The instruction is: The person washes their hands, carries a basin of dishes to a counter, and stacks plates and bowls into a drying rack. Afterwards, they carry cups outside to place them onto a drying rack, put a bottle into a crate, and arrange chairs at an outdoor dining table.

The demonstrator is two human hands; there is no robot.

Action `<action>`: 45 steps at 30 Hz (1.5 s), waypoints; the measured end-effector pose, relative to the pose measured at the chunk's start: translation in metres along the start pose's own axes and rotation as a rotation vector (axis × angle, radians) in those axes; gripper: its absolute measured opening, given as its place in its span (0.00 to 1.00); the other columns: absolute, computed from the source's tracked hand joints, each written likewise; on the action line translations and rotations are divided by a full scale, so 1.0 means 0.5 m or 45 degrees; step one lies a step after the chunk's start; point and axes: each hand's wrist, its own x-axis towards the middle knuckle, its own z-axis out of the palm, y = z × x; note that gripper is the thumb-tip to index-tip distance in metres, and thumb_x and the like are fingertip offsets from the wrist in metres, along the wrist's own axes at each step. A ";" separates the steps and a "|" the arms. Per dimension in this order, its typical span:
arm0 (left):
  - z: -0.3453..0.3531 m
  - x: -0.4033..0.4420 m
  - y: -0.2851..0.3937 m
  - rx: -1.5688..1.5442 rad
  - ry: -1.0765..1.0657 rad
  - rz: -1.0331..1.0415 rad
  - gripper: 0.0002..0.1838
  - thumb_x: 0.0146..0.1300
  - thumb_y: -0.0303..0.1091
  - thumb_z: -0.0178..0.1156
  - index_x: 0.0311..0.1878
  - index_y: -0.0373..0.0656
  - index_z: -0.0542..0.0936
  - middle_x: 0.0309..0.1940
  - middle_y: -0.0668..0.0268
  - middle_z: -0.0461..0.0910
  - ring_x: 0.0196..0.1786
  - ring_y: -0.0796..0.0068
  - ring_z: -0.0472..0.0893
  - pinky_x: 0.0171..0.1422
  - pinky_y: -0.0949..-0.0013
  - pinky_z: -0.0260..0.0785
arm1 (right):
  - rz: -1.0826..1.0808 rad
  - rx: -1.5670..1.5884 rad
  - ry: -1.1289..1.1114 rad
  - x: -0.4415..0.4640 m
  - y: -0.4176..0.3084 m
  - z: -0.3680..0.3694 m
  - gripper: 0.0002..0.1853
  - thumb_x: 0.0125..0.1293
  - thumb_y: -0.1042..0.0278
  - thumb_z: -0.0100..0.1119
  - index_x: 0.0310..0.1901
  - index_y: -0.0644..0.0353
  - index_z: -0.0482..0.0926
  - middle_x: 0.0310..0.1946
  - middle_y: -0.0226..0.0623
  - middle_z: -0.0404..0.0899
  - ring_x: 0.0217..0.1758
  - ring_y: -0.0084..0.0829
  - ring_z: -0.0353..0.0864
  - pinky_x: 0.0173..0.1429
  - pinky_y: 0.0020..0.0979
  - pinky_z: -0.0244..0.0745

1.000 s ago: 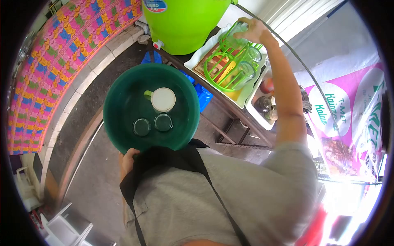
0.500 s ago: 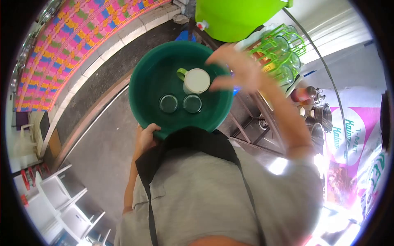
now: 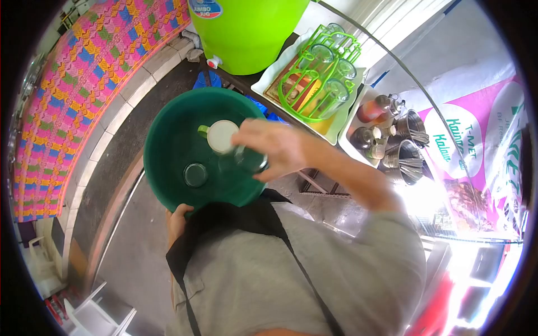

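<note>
A dark green basin point(image 3: 168, 112) is held against the body, with my left hand point(image 3: 178, 219) closed on its near-left rim. Inside the basin sit a white mug point(image 3: 222, 136) with a green handle and an upturned clear glass point(image 3: 195, 175). Over the basin's right side, my right hand point(image 3: 274, 148) has its fingers around another glass point(image 3: 250, 159), blurred by motion. Up to the right, a green wire rack point(image 3: 308, 115) with several glasses stands on a white tray point(image 3: 334, 134).
A lime green jug point(image 3: 252, 33) with a tap stands behind the basin. Right of the rack, a white tray point(image 3: 350, 151) holds bottles, beside metal cups of cutlery point(image 3: 408, 162). A patterned cloth point(image 3: 84, 84) covers the left side. White chairs point(image 3: 98, 313) stand at the lower left.
My right hand has moved from the rack to the basin and taken hold of the right-hand glass there, lifting it from its place. My left hand still holds the rim.
</note>
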 end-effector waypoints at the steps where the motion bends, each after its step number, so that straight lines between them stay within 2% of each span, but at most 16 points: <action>1: 0.001 0.000 0.008 -0.150 -0.017 -0.090 0.16 0.49 0.24 0.58 0.45 0.32 0.77 0.36 0.62 0.80 0.39 0.69 0.79 0.47 0.69 0.69 | 0.068 0.010 0.091 -0.015 -0.007 -0.047 0.35 0.39 0.62 0.74 0.52 0.62 0.72 0.45 0.43 0.72 0.48 0.46 0.75 0.51 0.41 0.77; 3: 0.005 0.000 0.018 -0.304 -0.041 -0.174 0.16 0.49 0.24 0.58 0.44 0.33 0.77 0.35 0.63 0.80 0.39 0.70 0.79 0.46 0.69 0.68 | 0.017 -0.281 0.353 -0.037 -0.011 -0.139 0.35 0.40 0.62 0.74 0.54 0.62 0.72 0.44 0.44 0.73 0.45 0.47 0.77 0.48 0.40 0.79; 8: -0.005 0.013 -0.010 -0.311 -0.117 -0.109 0.14 0.50 0.24 0.58 0.43 0.33 0.78 0.35 0.63 0.81 0.38 0.71 0.79 0.45 0.69 0.68 | 0.562 -0.776 0.488 -0.074 0.017 -0.238 0.35 0.44 0.58 0.72 0.57 0.59 0.73 0.44 0.44 0.74 0.48 0.47 0.78 0.52 0.42 0.78; 16: -0.022 0.035 -0.088 -0.056 -0.192 0.156 0.15 0.50 0.23 0.59 0.43 0.33 0.78 0.35 0.63 0.81 0.38 0.71 0.79 0.46 0.70 0.69 | 0.742 -0.802 0.255 -0.098 0.217 -0.172 0.42 0.47 0.41 0.72 0.59 0.60 0.73 0.48 0.47 0.75 0.55 0.48 0.77 0.58 0.43 0.74; 18: -0.015 0.029 -0.086 -0.069 -0.180 0.109 0.16 0.50 0.23 0.59 0.45 0.33 0.78 0.37 0.62 0.81 0.40 0.70 0.80 0.47 0.70 0.69 | 0.750 -1.171 0.201 -0.107 0.248 -0.144 0.44 0.47 0.37 0.70 0.61 0.58 0.74 0.48 0.49 0.75 0.59 0.50 0.72 0.64 0.48 0.67; 21: -0.004 0.014 -0.086 -0.240 -0.157 0.295 0.20 0.49 0.20 0.58 0.50 0.34 0.76 0.41 0.60 0.81 0.41 0.68 0.80 0.48 0.68 0.71 | 0.733 -1.114 0.243 -0.056 0.164 -0.153 0.43 0.47 0.38 0.70 0.62 0.57 0.75 0.49 0.49 0.76 0.61 0.51 0.67 0.67 0.52 0.60; 22: 0.012 -0.004 -0.042 -0.277 -0.053 0.100 0.21 0.49 0.19 0.58 0.50 0.33 0.75 0.41 0.60 0.80 0.42 0.67 0.81 0.48 0.68 0.71 | 0.684 -1.034 0.261 -0.015 0.112 -0.140 0.38 0.48 0.43 0.72 0.60 0.55 0.76 0.50 0.46 0.76 0.58 0.49 0.71 0.64 0.47 0.65; 24: 0.016 -0.017 -0.021 -0.310 0.038 -0.090 0.22 0.48 0.18 0.58 0.51 0.33 0.75 0.42 0.59 0.80 0.43 0.66 0.81 0.49 0.68 0.72 | 0.194 -0.354 0.211 0.034 0.084 -0.059 0.34 0.51 0.50 0.73 0.59 0.54 0.77 0.50 0.42 0.76 0.56 0.46 0.73 0.61 0.43 0.69; 26: 0.014 -0.010 -0.030 -0.408 -0.052 -0.005 0.21 0.48 0.17 0.58 0.50 0.33 0.75 0.42 0.59 0.80 0.43 0.66 0.81 0.47 0.68 0.72 | -0.108 0.020 0.168 0.074 0.037 0.074 0.30 0.51 0.58 0.73 0.58 0.54 0.76 0.52 0.42 0.75 0.57 0.44 0.74 0.60 0.42 0.71; 29: 0.005 0.012 -0.069 -0.334 -0.182 0.162 0.17 0.48 0.18 0.59 0.45 0.32 0.77 0.40 0.60 0.80 0.42 0.66 0.81 0.45 0.67 0.72 | -0.172 -0.027 -0.361 0.133 -0.026 0.193 0.39 0.48 0.59 0.74 0.65 0.46 0.69 0.60 0.49 0.67 0.58 0.51 0.71 0.61 0.45 0.71; 33: 0.014 -0.025 -0.005 0.366 -0.037 0.543 0.12 0.48 0.20 0.59 0.39 0.32 0.79 0.37 0.63 0.80 0.39 0.68 0.80 0.44 0.68 0.71 | -0.163 -0.219 -0.452 0.148 0.009 0.310 0.32 0.49 0.60 0.72 0.58 0.42 0.73 0.57 0.42 0.67 0.56 0.50 0.70 0.59 0.44 0.72; 36: 0.009 -0.028 0.003 0.255 -0.066 0.424 0.12 0.48 0.20 0.59 0.39 0.33 0.79 0.36 0.63 0.80 0.39 0.68 0.79 0.44 0.68 0.71 | -0.167 -0.059 -0.379 0.128 -0.002 0.231 0.25 0.51 0.60 0.71 0.52 0.44 0.76 0.55 0.40 0.67 0.55 0.49 0.70 0.56 0.44 0.74; 38: 0.003 -0.018 -0.008 0.094 -0.076 0.240 0.12 0.48 0.20 0.59 0.39 0.33 0.79 0.36 0.63 0.80 0.39 0.68 0.79 0.45 0.68 0.70 | -0.197 -0.004 -0.048 0.106 -0.011 0.151 0.22 0.51 0.61 0.71 0.49 0.45 0.78 0.54 0.40 0.68 0.53 0.48 0.70 0.55 0.43 0.74; 42: 0.003 -0.017 -0.006 -0.006 -0.044 0.120 0.12 0.48 0.21 0.59 0.39 0.33 0.79 0.36 0.63 0.80 0.39 0.68 0.79 0.45 0.68 0.70 | -0.064 -0.090 0.462 0.027 -0.034 -0.156 0.29 0.46 0.66 0.77 0.53 0.47 0.79 0.53 0.40 0.76 0.58 0.43 0.75 0.61 0.42 0.72; 44: 0.005 -0.019 -0.003 -0.027 -0.031 0.089 0.12 0.48 0.21 0.59 0.39 0.33 0.79 0.36 0.63 0.80 0.39 0.68 0.79 0.45 0.68 0.70 | 0.098 -0.430 0.635 -0.029 0.016 -0.277 0.31 0.48 0.64 0.78 0.55 0.50 0.78 0.51 0.40 0.78 0.56 0.41 0.78 0.60 0.41 0.74; 45: 0.007 -0.021 -0.005 -0.039 -0.026 0.072 0.12 0.48 0.21 0.59 0.39 0.33 0.79 0.36 0.63 0.80 0.39 0.69 0.79 0.45 0.68 0.70 | 0.413 -0.553 0.759 -0.056 0.027 -0.328 0.31 0.48 0.62 0.78 0.56 0.52 0.76 0.51 0.41 0.79 0.53 0.39 0.80 0.58 0.40 0.75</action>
